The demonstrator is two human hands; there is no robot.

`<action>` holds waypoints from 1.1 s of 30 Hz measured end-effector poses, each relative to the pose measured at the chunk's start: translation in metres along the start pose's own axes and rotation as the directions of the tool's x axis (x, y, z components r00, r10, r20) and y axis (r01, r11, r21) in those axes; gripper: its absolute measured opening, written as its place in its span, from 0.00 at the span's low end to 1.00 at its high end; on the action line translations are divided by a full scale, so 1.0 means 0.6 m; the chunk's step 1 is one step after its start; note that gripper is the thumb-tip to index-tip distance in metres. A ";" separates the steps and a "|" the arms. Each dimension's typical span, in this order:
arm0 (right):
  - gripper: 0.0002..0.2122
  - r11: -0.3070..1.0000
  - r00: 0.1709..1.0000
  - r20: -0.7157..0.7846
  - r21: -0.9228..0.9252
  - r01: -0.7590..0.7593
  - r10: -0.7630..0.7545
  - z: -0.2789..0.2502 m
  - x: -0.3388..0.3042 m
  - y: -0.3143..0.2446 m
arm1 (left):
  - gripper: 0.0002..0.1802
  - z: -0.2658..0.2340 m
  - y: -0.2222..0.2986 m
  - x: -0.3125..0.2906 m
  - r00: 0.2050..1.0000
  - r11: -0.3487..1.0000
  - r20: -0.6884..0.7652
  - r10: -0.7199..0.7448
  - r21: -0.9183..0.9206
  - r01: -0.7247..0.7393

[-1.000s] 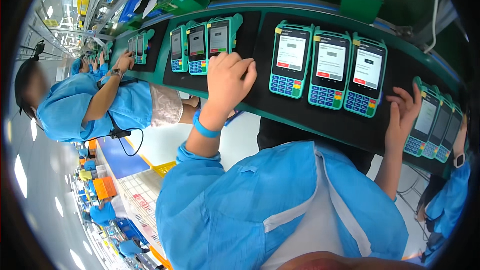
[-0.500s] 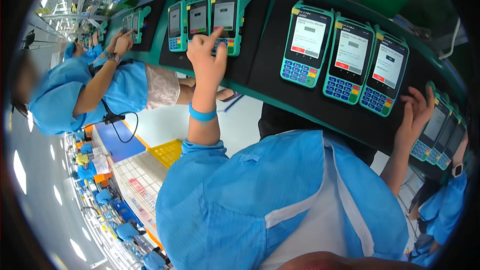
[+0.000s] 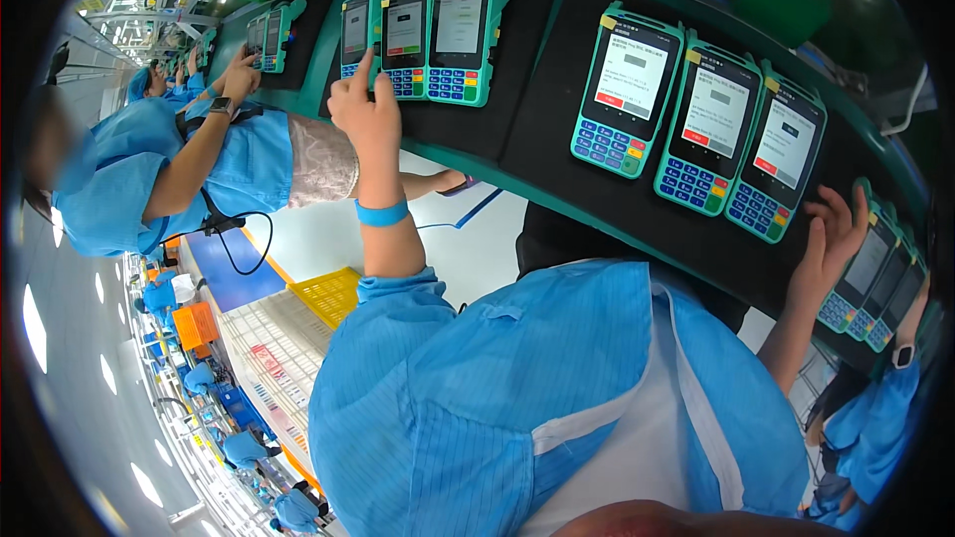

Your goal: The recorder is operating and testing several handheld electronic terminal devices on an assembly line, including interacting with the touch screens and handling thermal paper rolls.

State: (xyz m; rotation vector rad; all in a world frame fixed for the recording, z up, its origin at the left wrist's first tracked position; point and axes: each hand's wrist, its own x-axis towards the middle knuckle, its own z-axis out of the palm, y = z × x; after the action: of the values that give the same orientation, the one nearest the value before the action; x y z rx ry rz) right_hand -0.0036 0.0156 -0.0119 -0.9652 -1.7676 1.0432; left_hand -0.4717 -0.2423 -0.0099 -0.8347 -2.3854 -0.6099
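My left hand [image 3: 366,114] points with its index finger at the lower part of the first card payment terminal [image 3: 355,25] in a group of three. Its thumb is out, its other fingers are curled, and it holds nothing; whether the fingertip touches is unclear. A second terminal [image 3: 404,25] and a third terminal [image 3: 459,30] lie beside it, screens lit. In front of me lie three more green-cased terminals [image 3: 704,119] with blue keypads and lit screens. My right hand [image 3: 831,239], fingers apart and holding nothing, hovers between these and another terminal group [image 3: 867,264] on the right.
Black mats [image 3: 537,70] cover the green bench, which has a raised rim at the back. A co-worker [image 3: 169,174] in blue stands at the left with hands on other terminals. Another person's wrist [image 3: 903,353] with a watch is at the right edge. A yellow basket [image 3: 328,296] stands below.
My left hand has moved left, from the third terminal of its group to the first. The third terminal's screen shows a different page. My right hand stays nearly in place.
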 end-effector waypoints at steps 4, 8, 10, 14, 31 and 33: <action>0.27 1.000 1.000 0.006 0.002 -0.012 0.012 0.001 -0.001 -0.001 | 0.20 0.003 -0.025 0.018 0.995 0.989 0.003 -0.097 0.111 0.096; 0.27 1.000 1.000 0.007 -0.004 -0.028 0.028 0.001 0.000 -0.003 | 0.20 0.017 -0.041 0.032 0.976 0.963 0.059 -0.207 0.190 0.193; 0.27 1.000 1.000 -0.008 -0.009 -0.023 0.023 0.002 0.000 -0.003 | 0.21 0.018 -0.042 0.034 0.978 0.968 0.031 -0.205 0.154 0.198; 0.27 1.000 1.000 -0.018 -0.010 -0.012 0.011 0.004 0.001 -0.003 | 0.21 0.016 -0.034 0.040 0.987 0.982 0.004 -0.160 0.101 0.159; 0.28 1.000 1.000 -0.019 0.005 -0.011 0.011 0.002 0.001 -0.003 | 0.20 0.022 -0.023 0.116 0.980 0.964 0.128 -0.150 0.238 0.116; 0.28 1.000 1.000 -0.024 -0.005 -0.015 0.015 0.002 0.001 -0.003 | 0.19 0.017 -0.018 0.115 0.991 0.967 0.089 -0.101 0.245 0.077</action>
State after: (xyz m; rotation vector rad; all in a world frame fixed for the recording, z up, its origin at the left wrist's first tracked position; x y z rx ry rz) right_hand -0.0050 0.0152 -0.0105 -0.9916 -1.7465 1.0325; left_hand -0.5281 -0.2148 0.0223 -0.6695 -2.5359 -0.3085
